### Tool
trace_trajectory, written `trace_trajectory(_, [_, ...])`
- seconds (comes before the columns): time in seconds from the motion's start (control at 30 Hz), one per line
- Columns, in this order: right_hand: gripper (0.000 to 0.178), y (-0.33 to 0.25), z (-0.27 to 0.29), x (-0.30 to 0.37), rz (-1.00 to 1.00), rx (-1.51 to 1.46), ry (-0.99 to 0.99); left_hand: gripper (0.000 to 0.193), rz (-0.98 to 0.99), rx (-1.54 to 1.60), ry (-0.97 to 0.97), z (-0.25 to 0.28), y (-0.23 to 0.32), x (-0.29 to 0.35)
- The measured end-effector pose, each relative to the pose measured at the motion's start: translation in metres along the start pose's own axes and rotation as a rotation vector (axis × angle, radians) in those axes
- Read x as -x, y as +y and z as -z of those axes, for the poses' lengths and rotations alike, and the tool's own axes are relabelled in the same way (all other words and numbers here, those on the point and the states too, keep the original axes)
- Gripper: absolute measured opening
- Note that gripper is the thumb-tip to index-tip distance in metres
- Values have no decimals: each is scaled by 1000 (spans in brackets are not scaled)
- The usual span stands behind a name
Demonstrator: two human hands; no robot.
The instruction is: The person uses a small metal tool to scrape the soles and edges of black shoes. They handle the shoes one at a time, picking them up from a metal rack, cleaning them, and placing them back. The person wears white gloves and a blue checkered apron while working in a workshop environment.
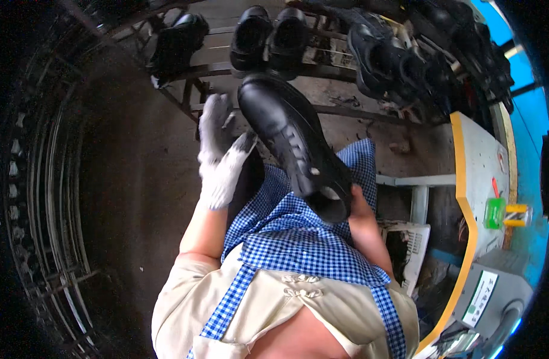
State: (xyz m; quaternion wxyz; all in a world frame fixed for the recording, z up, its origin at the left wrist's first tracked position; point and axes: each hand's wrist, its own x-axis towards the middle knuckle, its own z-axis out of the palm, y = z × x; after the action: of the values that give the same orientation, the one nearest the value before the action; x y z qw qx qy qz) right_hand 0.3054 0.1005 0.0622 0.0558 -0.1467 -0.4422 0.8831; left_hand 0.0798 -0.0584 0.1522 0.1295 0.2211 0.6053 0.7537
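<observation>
So nearest up is the wearer's blue checked apron [310,254] over a cream shirt [184,287]. Just past it, the bare right hand [361,206] has its grip clamped on the heel end of a black shoe [295,140], though most of those fingers are hidden behind it. The shoe's up in the air over the lap, toe pointing away. The left hand [216,161], in a whitish glove with dark smudges, is right beside it, thumb and fingers apart; can't tell if the thumb tip touches the shoe.

My read: this is the hold-it-up-and-work-on-it step, maybe checking or wiping. Next move probably calls for a steady heel hold while the gloved side meets the upper.

Off to the right there's a white counter [484,161] with a yellow edge. Farther out, more black shoes [250,39] sit along a rack [211,70].
</observation>
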Motion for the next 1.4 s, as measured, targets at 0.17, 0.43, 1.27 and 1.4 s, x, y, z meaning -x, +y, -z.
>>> trace_trajectory(0.17, [36, 32, 18, -14, -179, 15, 126, 62, 110, 225, 1, -5, -13, -20])
trace_trajectory(0.43, [30, -67, -20, -31, 700, 1102, 266, 66, -15, -76, -512, -12, -6, -23])
trace_trajectory(1.27, [13, -156, -75, -26, 593, 2097, -479, 55, -19, -216, -977, -56, -26, -9])
trace_trajectory(1.4, [14, -154, -50, -38, 500, 1549, -368, 59, 19, -78, -968, -52, -26, -15])
